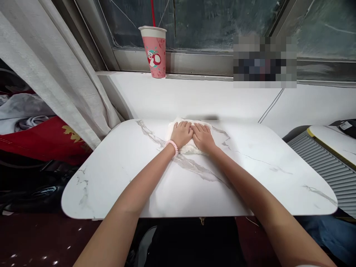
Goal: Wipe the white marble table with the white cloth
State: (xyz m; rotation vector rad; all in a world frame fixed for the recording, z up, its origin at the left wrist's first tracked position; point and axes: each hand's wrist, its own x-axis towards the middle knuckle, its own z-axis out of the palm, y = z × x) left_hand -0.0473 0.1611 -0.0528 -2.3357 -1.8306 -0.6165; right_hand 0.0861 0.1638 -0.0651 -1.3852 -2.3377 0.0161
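Observation:
Both of my hands lie side by side on a white cloth [174, 126] at the far middle of a white marble-patterned table [116, 174]. My left hand [182, 133] presses flat on the cloth's left half, fingers stretched forward, with a pink coil band on the wrist. My right hand [203, 136] rests flat on the right half, its fingers touching those of the left. Most of the cloth is hidden under my hands.
A pink paper cup [155, 52] with a red straw stands on the window ledge behind the table. A white curtain [55, 74] hangs at the left over red fabric [44, 139]. A second table and a ribbed grey panel [325, 163] sit at the right.

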